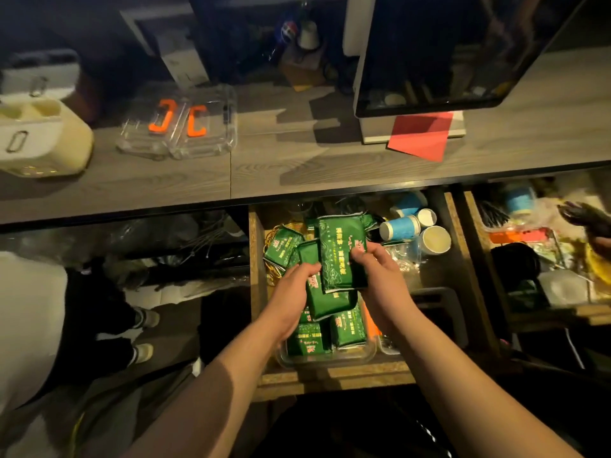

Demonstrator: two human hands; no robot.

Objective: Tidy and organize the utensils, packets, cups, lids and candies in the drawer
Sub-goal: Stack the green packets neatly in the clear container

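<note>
Several green packets point(342, 259) are held above the clear tray point(370, 353) in the open drawer point(256, 292), pinched by the right hand point(377, 272) and gripped by the left hand point(296, 285). They look light, soft and slippery; flat edges seem the best hold.

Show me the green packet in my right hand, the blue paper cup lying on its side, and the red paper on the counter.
green packet point(342, 256), head view, printed front.
blue paper cup point(400, 228), head view, side wall.
red paper point(421, 135), head view, middle of the sheet.

Dim, warm light, deep shadows, soft blur, wide-angle bending at edges.
</note>
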